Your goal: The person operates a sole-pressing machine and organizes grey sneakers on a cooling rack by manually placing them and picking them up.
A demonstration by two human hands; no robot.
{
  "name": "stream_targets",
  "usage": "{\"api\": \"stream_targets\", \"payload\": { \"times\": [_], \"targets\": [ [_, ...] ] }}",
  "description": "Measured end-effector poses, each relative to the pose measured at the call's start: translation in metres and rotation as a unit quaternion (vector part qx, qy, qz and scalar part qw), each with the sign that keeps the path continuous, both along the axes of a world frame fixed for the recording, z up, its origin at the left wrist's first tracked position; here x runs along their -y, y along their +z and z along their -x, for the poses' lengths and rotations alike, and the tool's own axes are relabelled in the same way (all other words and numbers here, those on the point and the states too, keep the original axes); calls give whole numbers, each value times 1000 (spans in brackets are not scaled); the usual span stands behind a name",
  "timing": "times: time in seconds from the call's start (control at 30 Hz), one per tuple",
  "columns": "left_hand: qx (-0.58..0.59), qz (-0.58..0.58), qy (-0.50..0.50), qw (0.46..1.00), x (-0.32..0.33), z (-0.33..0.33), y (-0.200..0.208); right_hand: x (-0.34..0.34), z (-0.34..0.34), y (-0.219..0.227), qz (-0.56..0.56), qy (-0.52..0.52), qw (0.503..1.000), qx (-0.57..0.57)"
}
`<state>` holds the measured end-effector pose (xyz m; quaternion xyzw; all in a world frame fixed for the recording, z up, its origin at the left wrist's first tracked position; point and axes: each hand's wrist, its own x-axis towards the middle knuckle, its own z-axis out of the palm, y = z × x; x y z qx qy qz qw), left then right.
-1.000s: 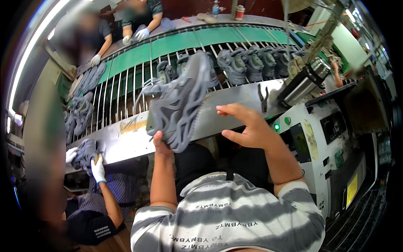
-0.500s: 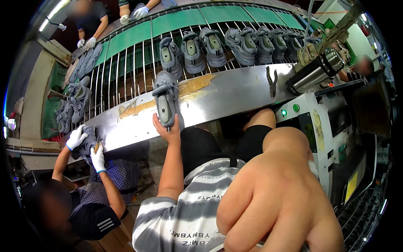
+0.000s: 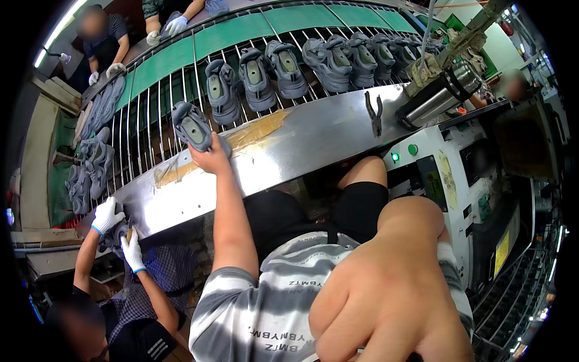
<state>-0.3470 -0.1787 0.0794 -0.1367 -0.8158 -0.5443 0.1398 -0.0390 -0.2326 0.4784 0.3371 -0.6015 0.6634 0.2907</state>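
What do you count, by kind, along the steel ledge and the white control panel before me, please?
Grey shoe under the left hand: 1
Pliers: 1
Steel flask: 1
Green buttons: 2
Total: 5

shoe (image 3: pixel 194 128): matt grey knit cloth, soft-looking, with a smooth paler insole
surface (image 3: pixel 313 136): brushed sheet metal, dull sheen, patched with tan glossy tape at 10 o'clock
rack (image 3: pixel 151 120): thin bare metal rods over a matt green belt
flask (image 3: pixel 439 96): polished steel, shiny, at 2 o'clock
pliers (image 3: pixel 374 113): dark matt metal
shirt (image 3: pixel 265 314): striped soft cloth
gloves (image 3: pixel 108 214): white knit cloth, at 8 o'clock
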Motion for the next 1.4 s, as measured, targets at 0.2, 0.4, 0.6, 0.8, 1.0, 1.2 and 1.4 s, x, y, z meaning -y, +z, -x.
{"api": "stream_targets", "payload": {
  "times": [0.2,0.4,0.6,0.8,1.0,1.2,1.4],
  "targets": [
    [88,81,-47,992,-32,67,13,-8,29,-2,43,-83,990,-107],
    [19,89,-147,985,-47,116,-26,-80,25,-121,-54,-300,922,239],
    [17,44,-230,972,-54,133,-32,-184,22,-385,-285,-674,531,427],
    [29,62,-243,968,-56,157,-37,-188,37,-409,-351,-687,481,417],
    [62,42,-283,956,-68,154,-27,-186,30,-405,-326,-692,486,423],
    [-99,161,-166,968,-44,96,-37,-186,27,-410,-308,-695,487,430],
    [-88,306,-217,923,2,23,-46,-183,27,-413,-295,-696,493,431]
  ]
}}
